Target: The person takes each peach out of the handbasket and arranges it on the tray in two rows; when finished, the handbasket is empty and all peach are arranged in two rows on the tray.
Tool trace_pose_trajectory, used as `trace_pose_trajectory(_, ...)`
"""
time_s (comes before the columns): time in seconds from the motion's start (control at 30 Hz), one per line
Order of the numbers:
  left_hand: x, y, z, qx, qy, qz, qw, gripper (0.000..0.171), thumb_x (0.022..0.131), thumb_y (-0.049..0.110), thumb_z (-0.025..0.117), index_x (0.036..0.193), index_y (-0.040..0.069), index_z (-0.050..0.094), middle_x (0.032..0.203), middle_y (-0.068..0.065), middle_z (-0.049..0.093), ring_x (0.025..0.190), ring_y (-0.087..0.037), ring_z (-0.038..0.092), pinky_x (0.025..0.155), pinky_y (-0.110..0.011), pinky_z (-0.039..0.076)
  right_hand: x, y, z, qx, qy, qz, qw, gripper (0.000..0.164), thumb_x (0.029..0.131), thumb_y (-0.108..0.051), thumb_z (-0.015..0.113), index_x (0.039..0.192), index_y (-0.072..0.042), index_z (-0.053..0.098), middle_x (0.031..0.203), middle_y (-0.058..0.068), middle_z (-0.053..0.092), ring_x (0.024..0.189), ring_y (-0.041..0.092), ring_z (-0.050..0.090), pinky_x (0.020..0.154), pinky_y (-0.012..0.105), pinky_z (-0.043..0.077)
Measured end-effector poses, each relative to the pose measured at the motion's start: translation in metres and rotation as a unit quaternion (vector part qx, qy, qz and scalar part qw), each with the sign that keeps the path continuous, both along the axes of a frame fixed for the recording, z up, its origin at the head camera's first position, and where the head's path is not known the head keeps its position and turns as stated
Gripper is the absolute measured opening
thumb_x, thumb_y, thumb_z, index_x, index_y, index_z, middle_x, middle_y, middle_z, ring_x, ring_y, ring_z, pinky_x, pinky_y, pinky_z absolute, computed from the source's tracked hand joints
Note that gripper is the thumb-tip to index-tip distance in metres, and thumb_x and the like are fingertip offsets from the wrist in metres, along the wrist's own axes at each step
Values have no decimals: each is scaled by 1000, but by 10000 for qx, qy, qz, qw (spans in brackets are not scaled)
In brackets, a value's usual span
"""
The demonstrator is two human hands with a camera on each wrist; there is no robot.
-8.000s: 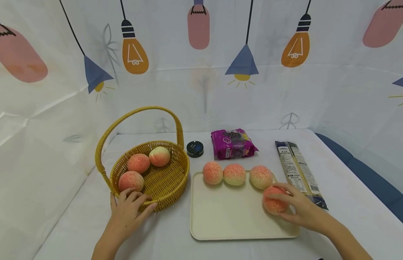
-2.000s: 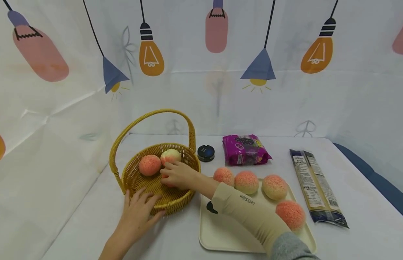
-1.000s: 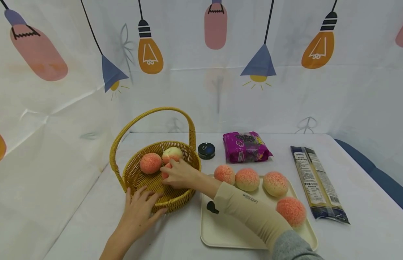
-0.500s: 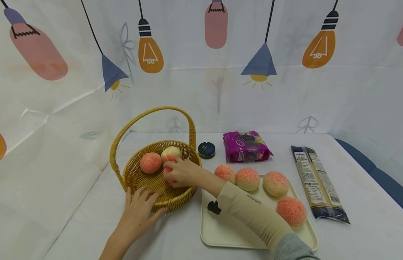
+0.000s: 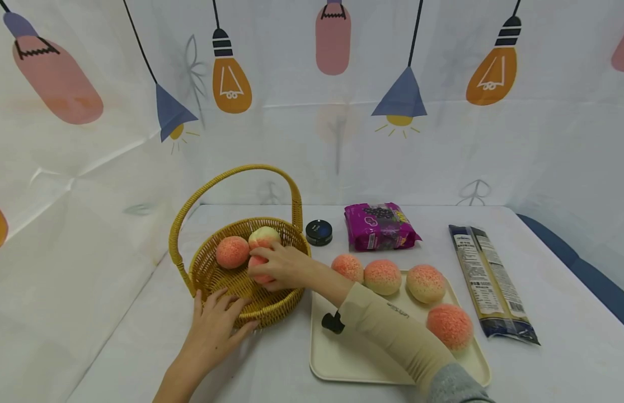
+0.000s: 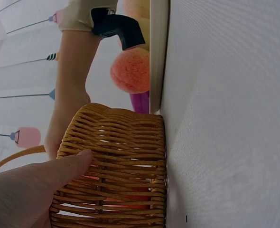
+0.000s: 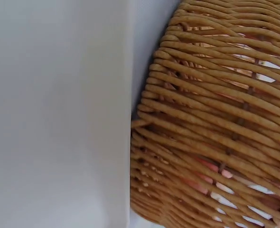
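Observation:
The yellow wicker basket (image 5: 278, 313) stands left of centre in the head view. My left hand (image 5: 213, 330) grips its near rim, fingers over the inside and thumb (image 6: 73, 168) on the outer weave. Inside the basket, my right hand (image 5: 289, 267) holds a pink peach (image 5: 258, 268), partly hidden by the fingers. Beside it lie a red-pink peach (image 5: 233, 252) and a paler, cream-topped peach (image 5: 263, 236). The right wrist view shows the basket's outer weave (image 7: 211, 104) close up, with pink behind the gaps; the right hand's grip is hidden there.
A cream tray (image 5: 362, 364) to the right bears several peaches (image 5: 383, 277), below my right forearm. Behind are a round black tin (image 5: 319, 232) and a purple snack pack (image 5: 379, 226). A long flat packet (image 5: 493, 282) lies at the right.
Eight seconds ago my right hand was on a peach at the tray's right; it has moved left into the basket. The basket's near-left peach spot is now bare. Over the last second little moves.

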State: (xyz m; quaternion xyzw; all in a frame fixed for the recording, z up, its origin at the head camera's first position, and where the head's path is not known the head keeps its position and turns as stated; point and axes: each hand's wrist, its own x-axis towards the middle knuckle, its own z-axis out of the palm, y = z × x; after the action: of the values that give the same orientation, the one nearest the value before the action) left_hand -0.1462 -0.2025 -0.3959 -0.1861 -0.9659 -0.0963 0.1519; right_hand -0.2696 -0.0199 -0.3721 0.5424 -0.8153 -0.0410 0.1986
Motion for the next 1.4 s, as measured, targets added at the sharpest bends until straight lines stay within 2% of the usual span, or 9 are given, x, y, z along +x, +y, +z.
trace_pose_trajectory(0.3, 1, -1, 0, 36, -20, -19, 10000, 45, 77, 43, 70, 113, 15, 64, 104, -9, 60, 113, -38, 43, 97, -68, 11, 3, 11, 7, -646, 350, 656, 9951, 32, 80, -35, 67, 111, -28, 64, 129, 8, 49, 114, 28, 45, 63, 27, 52)
trace_pose_trajectory(0.57, 0, 0, 1, 78, -60, -10, 10000, 44, 78, 43, 69, 110, 15, 65, 104, -9, 60, 115, -38, 42, 97, -69, 11, 7, 24, 13, -1095, 244, 1016, 9885, 33, 79, -32, 68, 111, -25, 65, 131, 10, 49, 116, 27, 46, 72, 24, 51)
trace_pose_trajectory(0.8, -1, -1, 1, 4, -19, -11, 10000, 42, 77, 42, 70, 109, 15, 65, 104, -10, 60, 116, -39, 42, 97, -68, 11, 8, 35, 13, -1753, 343, 1655, 9699, 28, 79, -27, 70, 106, -19, 68, 125, 14, 53, 110, 28, 51, 93, 29, 42)
trace_pose_trajectory(0.93, -1, -1, 0, 28, -11, -37, 10000, 43, 77, 42, 70, 110, 14, 65, 104, -10, 59, 116, -39, 42, 98, -68, 10, 10, 43, 14, -2208, 307, 1868, 9568, 29, 77, -26, 73, 105, -17, 68, 122, 16, 54, 109, 26, 52, 94, 31, 42)
trace_pose_trajectory(1.1, -1, -1, 0, 65, -34, -61, 10000, 43, 77, 41, 70, 110, 14, 65, 104, -10, 59, 116, -38, 41, 98, -67, 10, 16, 58, 20, -2378, 123, 1922, 9520, 33, 77, -22, 74, 108, -13, 67, 123, 17, 53, 111, 24, 51, 96, 29, 40)
trace_pose_trajectory(1.27, 0, -1, 1, 121, -76, -48, 9999, 43, 78, 41, 69, 111, 15, 64, 105, -10, 59, 116, -38, 41, 98, -67, 9, 25, 77, 23, -2368, -277, 1713, 9559, 36, 77, -19, 74, 111, -12, 65, 125, 17, 50, 114, 26, 48, 95, 28, 41)
trace_pose_trajectory(1.4, 1, -2, 1, 162, -91, -51, 9998, 43, 78, 41, 70, 111, 15, 64, 104, -10, 59, 116, -38, 41, 97, -68, 9, 32, 90, 21, -2546, -427, 1566, 9533, 37, 77, -17, 74, 111, -12, 64, 126, 16, 51, 115, 26, 48, 94, 30, 42)
